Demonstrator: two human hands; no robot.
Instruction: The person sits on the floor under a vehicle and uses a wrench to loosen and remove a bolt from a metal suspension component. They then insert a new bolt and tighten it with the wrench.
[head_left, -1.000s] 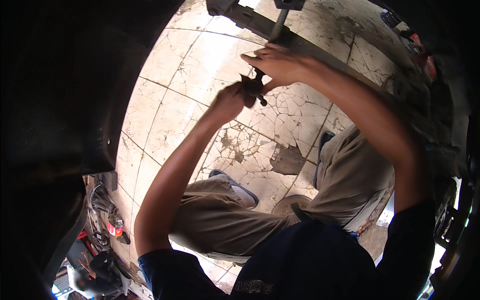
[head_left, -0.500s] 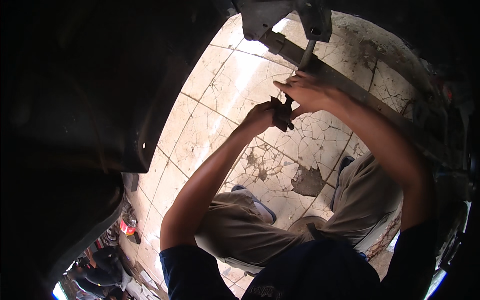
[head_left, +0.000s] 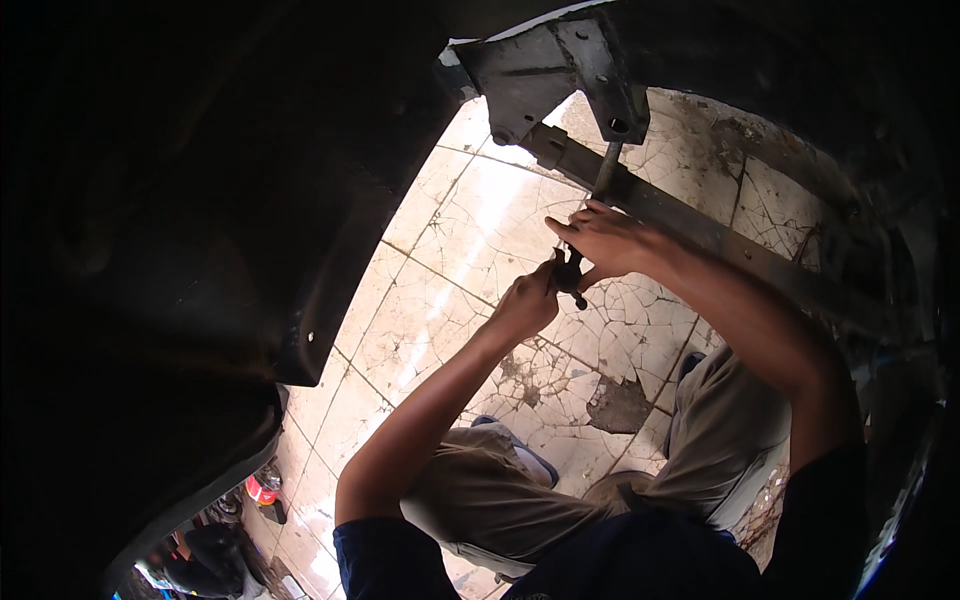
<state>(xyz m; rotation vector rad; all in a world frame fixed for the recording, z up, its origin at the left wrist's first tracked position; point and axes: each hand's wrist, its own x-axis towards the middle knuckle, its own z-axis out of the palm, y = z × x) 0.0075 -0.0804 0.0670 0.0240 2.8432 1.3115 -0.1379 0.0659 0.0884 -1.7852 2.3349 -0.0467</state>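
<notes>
Below a slanted metal bar, both my hands meet at a small dark metal part with a rounded, knob-like lower end. My left hand is closed on its left side. From the right, my right hand curls around its upper portion, thumb below and one finger stretching left. A grey metal rod comes down from a bracket and ends near my right fingers. Whether the rod touches the part is hidden by that hand.
A long dark bar slants across behind my hands. Large dark panels crowd the left side. Cracked tile floor lies below, under my bent legs. At lower left are a bottle with a red label and a person.
My view has tilted upward, so the bracket, rod and hands sit lower in the picture. The dark part has turned slightly between my hands, and its rounded end shows more.
</notes>
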